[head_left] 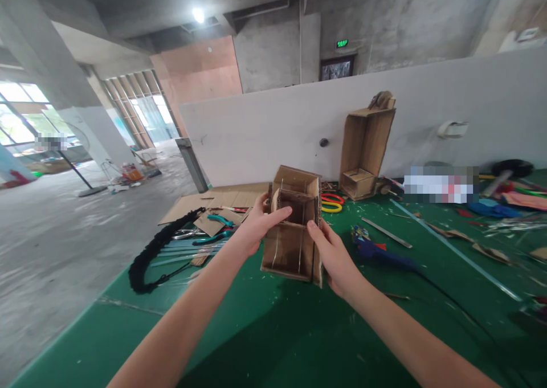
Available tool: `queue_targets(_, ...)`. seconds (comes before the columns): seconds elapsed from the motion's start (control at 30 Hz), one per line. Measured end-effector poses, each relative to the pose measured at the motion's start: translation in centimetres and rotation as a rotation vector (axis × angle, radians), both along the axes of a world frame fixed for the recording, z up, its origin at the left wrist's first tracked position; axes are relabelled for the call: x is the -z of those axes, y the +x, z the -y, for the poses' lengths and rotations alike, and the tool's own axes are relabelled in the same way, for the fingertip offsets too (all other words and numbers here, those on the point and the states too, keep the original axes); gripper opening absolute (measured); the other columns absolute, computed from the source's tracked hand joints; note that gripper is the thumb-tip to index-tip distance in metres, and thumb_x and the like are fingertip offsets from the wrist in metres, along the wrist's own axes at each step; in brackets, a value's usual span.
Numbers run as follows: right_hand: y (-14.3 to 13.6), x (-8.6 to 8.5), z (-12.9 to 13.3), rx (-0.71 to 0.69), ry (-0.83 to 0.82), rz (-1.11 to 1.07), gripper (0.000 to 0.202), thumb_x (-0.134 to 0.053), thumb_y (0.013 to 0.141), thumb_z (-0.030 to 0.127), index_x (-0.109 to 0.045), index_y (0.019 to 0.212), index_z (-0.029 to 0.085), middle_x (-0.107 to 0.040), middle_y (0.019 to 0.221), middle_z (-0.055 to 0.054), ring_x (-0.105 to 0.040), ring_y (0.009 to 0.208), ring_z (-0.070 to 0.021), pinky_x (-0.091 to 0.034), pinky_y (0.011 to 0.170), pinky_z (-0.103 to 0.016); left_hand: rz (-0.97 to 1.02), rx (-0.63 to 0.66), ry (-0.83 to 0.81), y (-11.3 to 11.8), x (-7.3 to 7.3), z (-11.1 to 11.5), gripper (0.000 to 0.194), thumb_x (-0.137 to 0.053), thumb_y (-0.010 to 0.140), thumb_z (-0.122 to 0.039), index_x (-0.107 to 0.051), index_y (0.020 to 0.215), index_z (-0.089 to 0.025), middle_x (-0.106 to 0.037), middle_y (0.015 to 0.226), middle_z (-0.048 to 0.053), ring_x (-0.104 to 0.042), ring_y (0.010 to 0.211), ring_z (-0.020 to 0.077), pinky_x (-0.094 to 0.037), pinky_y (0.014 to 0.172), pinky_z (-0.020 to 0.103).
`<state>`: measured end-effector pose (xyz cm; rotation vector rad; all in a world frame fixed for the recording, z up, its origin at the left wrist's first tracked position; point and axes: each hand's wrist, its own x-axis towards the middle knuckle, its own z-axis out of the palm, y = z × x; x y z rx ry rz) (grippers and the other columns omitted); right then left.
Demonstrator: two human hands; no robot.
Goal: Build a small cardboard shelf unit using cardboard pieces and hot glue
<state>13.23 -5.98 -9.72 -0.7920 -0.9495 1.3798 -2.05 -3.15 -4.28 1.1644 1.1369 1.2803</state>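
Observation:
Between my two hands is a small cardboard box (285, 252) with open compartments, tilted toward me above the green table. Thin, pale strands run lengthwise across its openings. My left hand (259, 225) grips the left side, its thumb reaching over a compartment and its other fingers largely hidden behind. On the right edge my right hand (331, 251) is closed, thumb on the near face. A taller cardboard stand (365, 148) leans upright near the white partition, beyond the box. Just behind my right hand lie red and yellow loop handles (332, 203).
On the green table (256, 342), pliers (211, 238), clear strips and a black gathered band (147, 262) lie to the left. To the right are a blue glue gun (380, 254) with a trailing cord, a metal ruler (387, 232) and a long clear stick (457, 251). A white partition (265, 131) borders the back.

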Motion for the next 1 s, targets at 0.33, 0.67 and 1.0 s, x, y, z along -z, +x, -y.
queue_targets(0.33,1.2,1.2,-1.1,0.097,0.383,0.545,0.059,-0.057,0.081,0.019,-0.044,0.138,0.028,-0.057,0.135,-0.003,-0.052,0.123,-0.0197,-0.035,0.109,-0.044,0.009,0.063,0.160,-0.5,0.8,-0.6,0.089,-0.082,0.063,-0.032,-0.037,0.140,-0.026,-0.054,0.123,0.011,-0.062,0.098,0.0232,-0.050,0.083,0.034)
queue_targets(0.67,2.4,0.3,-1.2,0.324,0.603,0.951,0.043,-0.035,0.096,0.029,-0.046,0.136,0.018,-0.049,0.135,-0.015,-0.047,0.126,-0.0251,-0.039,0.105,-0.049,0.044,-0.007,0.280,-1.2,1.2,-1.6,0.088,-0.082,0.062,-0.026,-0.039,0.139,-0.031,-0.050,0.127,0.009,-0.062,0.096,0.0215,-0.050,0.082,0.032)
queue_targets(1.0,2.4,-0.5,-0.7,0.353,0.476,1.011,0.052,-0.054,0.086,0.051,-0.048,0.122,0.015,-0.055,0.121,-0.017,-0.061,0.093,-0.0256,-0.053,0.071,-0.041,-0.056,0.009,0.347,-1.5,1.8,-1.8,0.091,-0.080,0.064,-0.030,-0.032,0.142,-0.032,-0.048,0.127,0.008,-0.061,0.096,0.0199,-0.052,0.080,0.030)
